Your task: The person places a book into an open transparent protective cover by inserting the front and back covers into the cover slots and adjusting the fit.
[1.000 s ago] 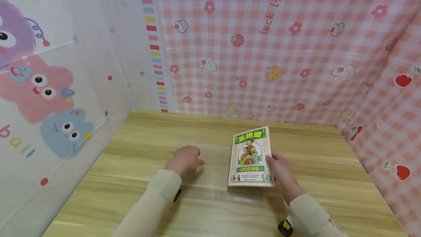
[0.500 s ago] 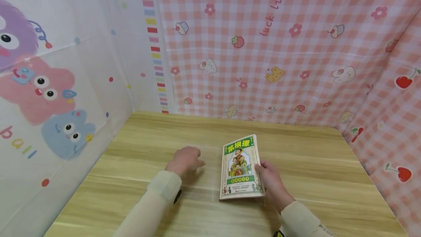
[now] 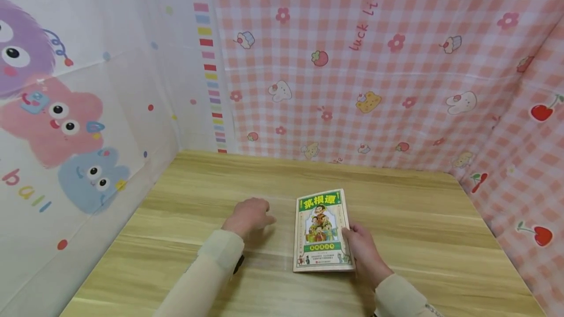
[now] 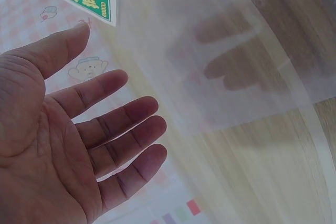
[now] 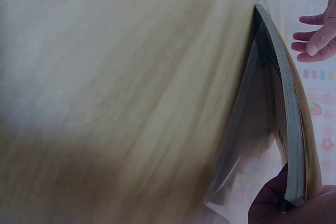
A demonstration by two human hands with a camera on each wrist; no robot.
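Observation:
A paperback book with a green title band and cartoon figures on its cover sits right of centre in the head view. My right hand grips its right edge, thumb on the cover and fingers underneath. The right wrist view shows the book edge-on and slightly bent. My left hand is left of the book, apart from it; in the left wrist view its fingers are spread and hold nothing. A translucent plastic sheet or bag lies beside and partly below the book; which, I cannot tell.
The wood-grain table reaches back to a pink checked cloth. A white cloth with cartoon creatures hangs along the left side, and a cherry-print checked cloth along the right.
My right hand has brought the book left and nearer to me, first quickly and then only slightly. The left hand has stayed almost where it was.

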